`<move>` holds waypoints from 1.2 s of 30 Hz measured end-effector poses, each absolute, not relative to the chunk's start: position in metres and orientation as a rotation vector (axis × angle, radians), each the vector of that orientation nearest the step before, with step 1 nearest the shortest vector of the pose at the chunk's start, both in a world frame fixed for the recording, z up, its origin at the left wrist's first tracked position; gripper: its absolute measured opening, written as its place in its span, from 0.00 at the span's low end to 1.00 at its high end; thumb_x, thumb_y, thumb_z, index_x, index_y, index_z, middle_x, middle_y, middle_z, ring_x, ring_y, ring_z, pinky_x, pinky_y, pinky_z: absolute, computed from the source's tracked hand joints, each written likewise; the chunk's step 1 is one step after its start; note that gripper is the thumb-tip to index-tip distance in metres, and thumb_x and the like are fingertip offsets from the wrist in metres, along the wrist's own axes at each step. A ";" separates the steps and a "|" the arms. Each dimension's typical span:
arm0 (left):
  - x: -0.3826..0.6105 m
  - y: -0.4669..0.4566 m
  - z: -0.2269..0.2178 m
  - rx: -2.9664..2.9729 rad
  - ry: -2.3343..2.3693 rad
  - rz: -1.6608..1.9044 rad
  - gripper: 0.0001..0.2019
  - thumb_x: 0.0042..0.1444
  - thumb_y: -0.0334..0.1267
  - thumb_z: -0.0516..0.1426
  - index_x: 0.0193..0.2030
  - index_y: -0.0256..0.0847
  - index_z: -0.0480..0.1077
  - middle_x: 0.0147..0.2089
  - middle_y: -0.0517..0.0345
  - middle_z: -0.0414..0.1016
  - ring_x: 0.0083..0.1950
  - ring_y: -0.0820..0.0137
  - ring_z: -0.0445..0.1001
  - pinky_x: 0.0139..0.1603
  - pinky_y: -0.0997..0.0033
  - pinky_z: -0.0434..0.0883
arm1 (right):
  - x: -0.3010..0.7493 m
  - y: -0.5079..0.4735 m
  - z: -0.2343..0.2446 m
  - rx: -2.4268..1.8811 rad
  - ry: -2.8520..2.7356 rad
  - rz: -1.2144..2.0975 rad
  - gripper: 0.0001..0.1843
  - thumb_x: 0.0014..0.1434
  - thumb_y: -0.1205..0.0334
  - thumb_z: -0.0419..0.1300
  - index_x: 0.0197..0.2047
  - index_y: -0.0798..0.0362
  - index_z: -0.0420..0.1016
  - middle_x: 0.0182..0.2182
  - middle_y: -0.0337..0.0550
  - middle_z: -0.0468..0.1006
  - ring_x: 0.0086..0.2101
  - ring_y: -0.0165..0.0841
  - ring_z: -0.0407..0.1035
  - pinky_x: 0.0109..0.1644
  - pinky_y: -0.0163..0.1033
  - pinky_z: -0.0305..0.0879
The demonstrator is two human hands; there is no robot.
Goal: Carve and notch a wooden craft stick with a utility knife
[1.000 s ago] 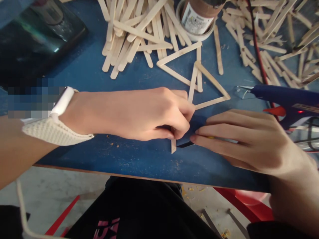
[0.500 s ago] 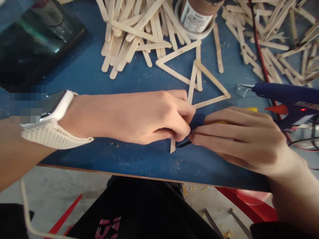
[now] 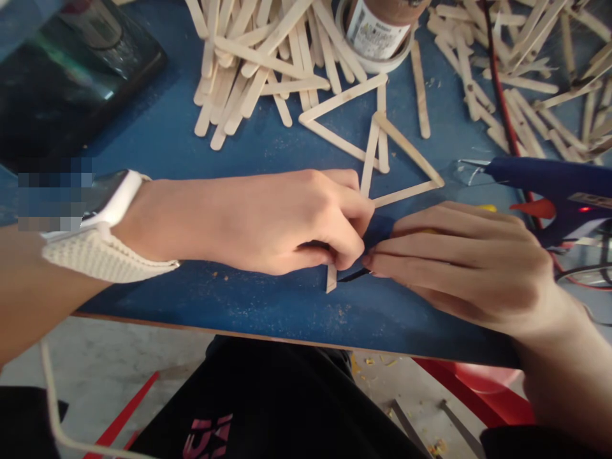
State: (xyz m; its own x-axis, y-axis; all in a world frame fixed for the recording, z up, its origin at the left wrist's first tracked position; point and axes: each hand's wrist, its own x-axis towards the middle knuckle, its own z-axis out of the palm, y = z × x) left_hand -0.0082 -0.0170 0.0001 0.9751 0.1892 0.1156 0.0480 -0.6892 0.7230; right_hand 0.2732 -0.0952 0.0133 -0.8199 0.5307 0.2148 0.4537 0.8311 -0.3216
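Note:
My left hand [image 3: 306,223], a watch on its wrist, is closed with curled fingers over a wooden craft stick [image 3: 331,279]. Only the stick's slanted lower end shows below the fingers; the rest is hidden. Close to its right, my right hand [image 3: 463,264] is wrapped round a cutter knife [image 3: 354,275] with a thin dark blade and bits of yellow handle. The blade's tip lies beside the stick's end, with a small gap visible. Just beyond both hands lie two triangles of joined craft sticks, a nearer triangle [image 3: 406,152] overlapping a farther triangle [image 3: 335,105].
A blue glue gun [image 3: 549,185] with a lit red light lies at the right, near a red cable [image 3: 507,121]. Piles of craft sticks [image 3: 248,70] surround a labelled jar [image 3: 377,32] at the back. A dark glossy object [image 3: 71,83] occupies the left. The table's edge [image 3: 287,343] runs in front.
Both hands stay almost in place, the blade still beside the stick's end. The whole view has shifted very slightly.

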 end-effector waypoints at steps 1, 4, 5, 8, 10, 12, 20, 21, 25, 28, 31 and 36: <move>-0.008 -0.017 0.000 2.324 0.168 0.230 0.11 0.70 0.26 0.62 0.42 0.46 0.84 0.49 0.60 0.79 0.59 0.64 0.75 0.56 0.70 0.73 | 0.273 -0.095 0.013 -0.747 -2.714 0.373 0.14 0.69 0.68 0.64 0.51 0.41 0.86 0.46 0.36 0.88 0.46 0.44 0.84 0.44 0.53 0.81; -0.009 -0.016 0.000 2.321 0.171 0.235 0.12 0.71 0.27 0.61 0.42 0.46 0.84 0.49 0.60 0.79 0.59 0.65 0.75 0.57 0.70 0.73 | 0.273 -0.096 0.013 -0.757 -2.703 0.376 0.14 0.67 0.70 0.66 0.49 0.41 0.87 0.46 0.37 0.87 0.46 0.45 0.84 0.45 0.53 0.80; -0.009 -0.016 0.000 2.325 0.169 0.238 0.12 0.72 0.27 0.60 0.42 0.46 0.84 0.49 0.60 0.79 0.59 0.65 0.75 0.57 0.70 0.73 | 0.273 -0.096 0.013 -0.762 -2.698 0.378 0.14 0.68 0.70 0.65 0.49 0.42 0.87 0.46 0.37 0.88 0.46 0.45 0.84 0.45 0.53 0.80; -0.009 -0.016 -0.001 2.337 0.168 0.243 0.13 0.72 0.27 0.60 0.43 0.46 0.84 0.50 0.59 0.80 0.59 0.65 0.75 0.57 0.70 0.74 | 0.273 -0.096 0.013 -0.764 -2.686 0.394 0.15 0.71 0.70 0.60 0.49 0.43 0.86 0.46 0.37 0.88 0.46 0.44 0.84 0.45 0.53 0.80; -0.009 -0.017 -0.001 2.344 0.166 0.248 0.12 0.71 0.26 0.61 0.43 0.46 0.84 0.49 0.59 0.80 0.59 0.65 0.75 0.56 0.70 0.73 | 0.272 -0.095 0.013 -0.751 -2.696 0.399 0.15 0.73 0.69 0.58 0.49 0.44 0.86 0.45 0.37 0.89 0.46 0.44 0.84 0.45 0.53 0.80; -0.009 -0.017 -0.001 2.346 0.167 0.255 0.11 0.70 0.25 0.62 0.43 0.44 0.84 0.49 0.59 0.79 0.59 0.66 0.75 0.57 0.70 0.73 | 0.272 -0.095 0.014 -0.741 -2.700 0.395 0.14 0.73 0.68 0.59 0.48 0.45 0.86 0.45 0.37 0.89 0.46 0.44 0.83 0.45 0.52 0.79; -0.009 -0.017 0.000 2.323 0.169 0.245 0.11 0.70 0.26 0.62 0.42 0.46 0.84 0.49 0.60 0.79 0.59 0.66 0.75 0.57 0.71 0.73 | 0.271 -0.095 0.013 -0.740 -2.700 0.377 0.14 0.72 0.69 0.60 0.50 0.44 0.86 0.46 0.36 0.89 0.46 0.44 0.84 0.43 0.53 0.79; -0.009 -0.017 -0.001 2.327 0.166 0.250 0.11 0.70 0.26 0.62 0.42 0.45 0.84 0.49 0.60 0.79 0.59 0.66 0.75 0.57 0.70 0.73 | 0.271 -0.095 0.012 -0.739 -2.694 0.383 0.14 0.70 0.69 0.61 0.50 0.44 0.86 0.46 0.37 0.89 0.46 0.45 0.84 0.43 0.53 0.79; -0.008 -0.017 -0.002 2.334 0.161 0.260 0.11 0.70 0.25 0.62 0.42 0.45 0.84 0.48 0.60 0.79 0.59 0.65 0.76 0.57 0.70 0.72 | 0.272 -0.096 0.012 -0.752 -2.686 0.380 0.14 0.69 0.71 0.63 0.50 0.44 0.86 0.45 0.36 0.89 0.45 0.44 0.83 0.43 0.52 0.79; -0.008 -0.017 -0.002 2.324 0.168 0.251 0.11 0.70 0.26 0.62 0.42 0.46 0.84 0.49 0.60 0.79 0.59 0.65 0.76 0.57 0.70 0.73 | 0.272 -0.097 0.012 -0.759 -2.687 0.365 0.14 0.68 0.71 0.64 0.49 0.43 0.87 0.45 0.36 0.88 0.45 0.44 0.83 0.43 0.52 0.79; -0.009 -0.017 -0.001 2.322 0.169 0.250 0.11 0.70 0.26 0.62 0.42 0.46 0.84 0.49 0.59 0.79 0.59 0.65 0.76 0.56 0.69 0.73 | 0.271 -0.096 0.012 -0.759 -2.690 0.361 0.14 0.70 0.70 0.62 0.47 0.43 0.87 0.45 0.35 0.89 0.45 0.44 0.83 0.43 0.52 0.79; -0.009 -0.017 -0.002 2.329 0.157 0.256 0.11 0.71 0.26 0.62 0.43 0.45 0.84 0.49 0.59 0.79 0.59 0.66 0.75 0.57 0.70 0.72 | 0.270 -0.096 0.011 -0.764 -2.687 0.350 0.13 0.70 0.70 0.62 0.49 0.45 0.87 0.44 0.36 0.89 0.44 0.44 0.83 0.43 0.52 0.79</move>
State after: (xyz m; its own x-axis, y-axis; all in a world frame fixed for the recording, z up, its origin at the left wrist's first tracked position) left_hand -0.0091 -0.0171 -0.0020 0.9722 0.1903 0.1364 0.0349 -0.6937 0.7194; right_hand 0.2703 -0.0964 0.0114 -0.8037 0.5443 0.2403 0.4645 0.8264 -0.3182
